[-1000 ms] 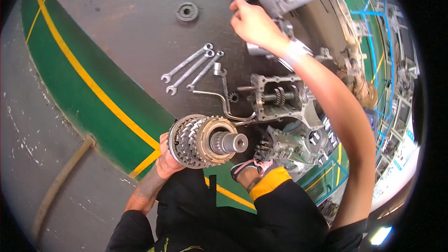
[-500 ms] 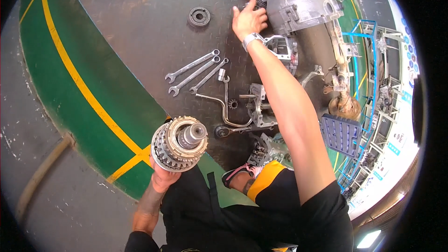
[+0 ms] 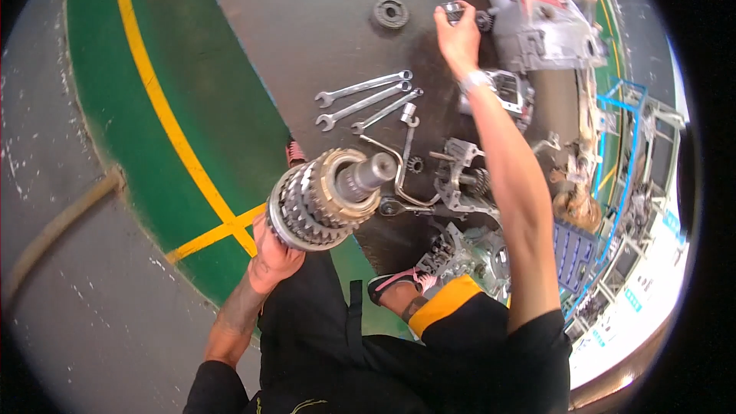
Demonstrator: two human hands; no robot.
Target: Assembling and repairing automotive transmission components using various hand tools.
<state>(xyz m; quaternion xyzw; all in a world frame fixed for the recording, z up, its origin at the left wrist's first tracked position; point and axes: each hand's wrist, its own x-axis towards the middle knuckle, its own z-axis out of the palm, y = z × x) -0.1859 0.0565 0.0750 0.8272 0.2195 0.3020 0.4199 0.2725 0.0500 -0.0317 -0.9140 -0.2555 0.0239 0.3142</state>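
Note:
My left hand (image 3: 277,254) is wrapped round the lower end of a gear shaft (image 3: 326,198), a stack of toothed steel gears and a brass-coloured ring with a bare shaft end jutting out toward the upper right. It is held tilted above the floor. Farther off, my right hand (image 3: 460,40) is closed, thumb and fingers pinching a small dark metal gear (image 3: 452,12); the fingers partly cover it. Just right of those fingers lies another dark gear (image 3: 484,21). A round synchronizer-like ring (image 3: 390,12) rests on the metal plate to the left of my right hand.
Several wrenches (image 3: 364,100), a bent-handled socket wrench (image 3: 400,172) and a ratchet (image 3: 391,207) lie on the dark plate (image 3: 307,23). A large grey gearbox housing (image 3: 537,23) stands far right. Opened castings (image 3: 464,176) sit below my right forearm, near my shoe (image 3: 395,285).
My right hand has closed on a small gear and lifted it slightly away from the housing. The gear shaft in my left hand has come up and tilted to the right. The view has shifted.

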